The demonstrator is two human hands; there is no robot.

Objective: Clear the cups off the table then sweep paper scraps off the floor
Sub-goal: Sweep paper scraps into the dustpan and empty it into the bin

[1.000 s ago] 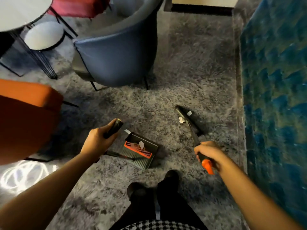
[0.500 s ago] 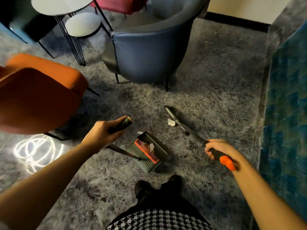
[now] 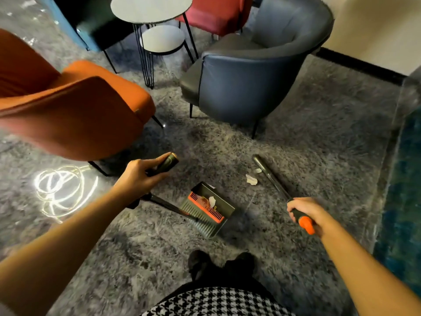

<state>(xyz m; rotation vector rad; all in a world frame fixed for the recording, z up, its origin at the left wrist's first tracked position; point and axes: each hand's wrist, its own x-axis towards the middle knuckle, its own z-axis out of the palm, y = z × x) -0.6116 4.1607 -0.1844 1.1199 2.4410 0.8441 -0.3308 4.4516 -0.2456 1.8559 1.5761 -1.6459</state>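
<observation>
Paper scraps: one white scrap [image 3: 251, 179] on the grey carpet [image 3: 319, 144], just beside the broom [image 3: 271, 179]; a smaller piece touches, or nearly touches, the broom's far end. Another scrap [image 3: 212, 201] lies inside the dustpan [image 3: 224, 205].
Broom: slanted low across the carpet, its orange-tipped grip enclosed by the curled fingers of the right hand [image 3: 306, 210].
Dustpan: on the carpet ahead of two dark shoes [image 3: 200, 263]; left hand [image 3: 139, 176] wrapped round its long handle [image 3: 167, 164].
Surroundings: orange chair [image 3: 79, 115], blue-grey armchair [image 3: 246, 83], round table [image 3: 150, 8].
</observation>
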